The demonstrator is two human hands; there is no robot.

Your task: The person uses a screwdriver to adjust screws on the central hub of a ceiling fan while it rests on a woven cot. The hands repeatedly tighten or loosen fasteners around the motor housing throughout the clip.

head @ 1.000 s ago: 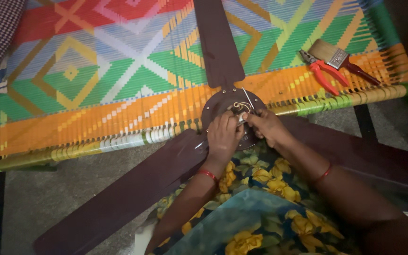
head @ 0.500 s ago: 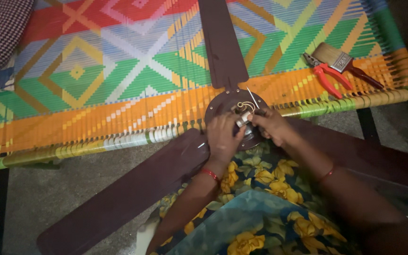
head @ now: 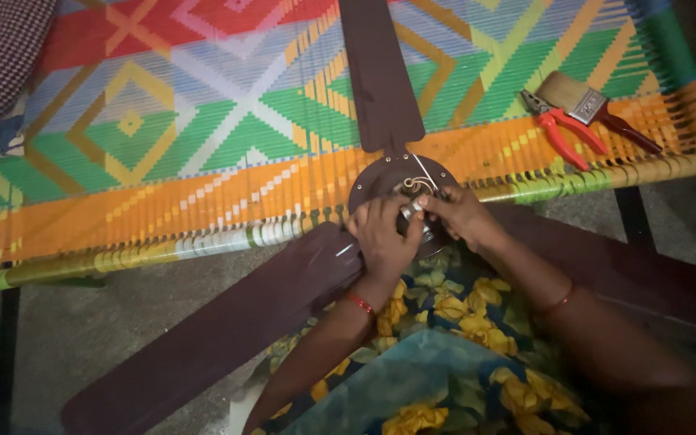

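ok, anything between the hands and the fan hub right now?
Nothing visible. Both the left hand and the right hand are already on the fan hub, fingers around a small metal part and wires at its centre. The pliers and brush lie apart on the woven cot.

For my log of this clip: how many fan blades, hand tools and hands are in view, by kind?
Fan blades: 3, one up over the cot, one lower left, one at right
Hand tools: 2, red pliers and paintbrush
Hands: 2, left hand and right hand
Total: 7
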